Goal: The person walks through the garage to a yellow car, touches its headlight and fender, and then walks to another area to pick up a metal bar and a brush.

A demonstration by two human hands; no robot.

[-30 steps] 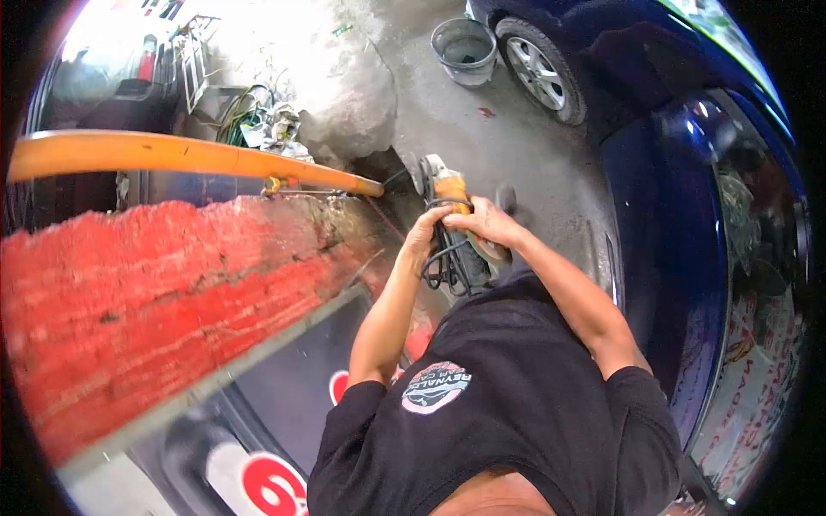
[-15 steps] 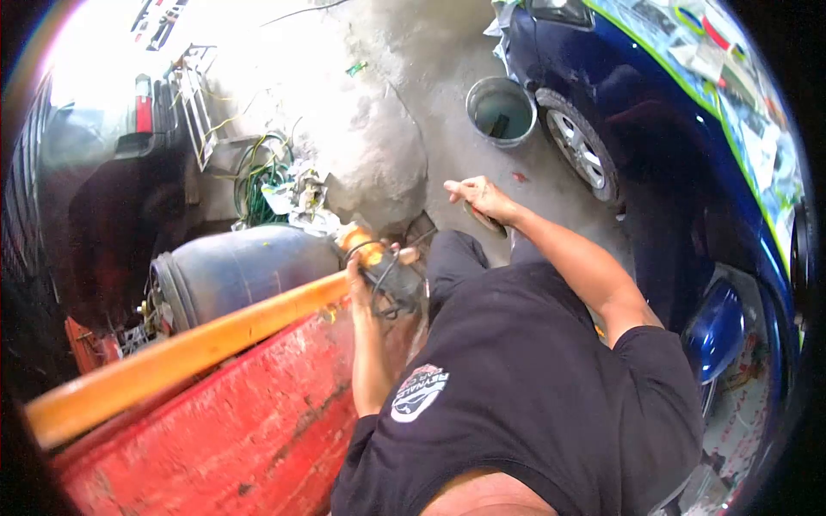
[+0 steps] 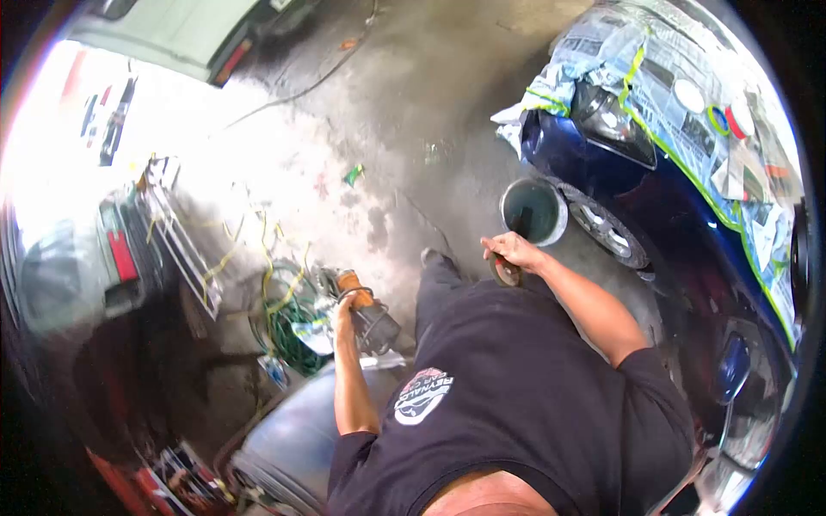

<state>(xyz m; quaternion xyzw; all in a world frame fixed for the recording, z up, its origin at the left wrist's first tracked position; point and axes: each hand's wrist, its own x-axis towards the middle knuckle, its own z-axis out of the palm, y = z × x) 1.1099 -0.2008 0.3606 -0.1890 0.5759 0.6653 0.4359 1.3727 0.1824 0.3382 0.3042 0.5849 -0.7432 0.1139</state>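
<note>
My left hand point(image 3: 345, 306) is wrapped around a power tool point(image 3: 377, 325) with an orange part and a dark grey body, and a dark cord loops about it. The tool hangs beside my left leg, over the floor. My right hand point(image 3: 516, 250) is closed on a flat, rounded brownish piece point(image 3: 507, 273), held in front of my waist; its exact kind is hard to make out. Just beyond that hand stands a bucket point(image 3: 557, 225) with dark liquid-looking contents, near the front wheel point(image 3: 607, 228) of a dark blue car point(image 3: 680, 219).
Masking paper and green tape point(image 3: 680, 189) cover the car's hood, with tape rolls point(image 3: 718, 120) on it. At left lie a green hose coil point(image 3: 297, 348), a metal frame point(image 3: 185, 245) and a blue drum point(image 3: 301, 439). A bumper with a red light point(image 3: 121, 255) stands further left.
I have moved forward past the red panel and orange beam, which are out of view. The bucket and hose now appear closer to me. Both hands keep hold of their things.
</note>
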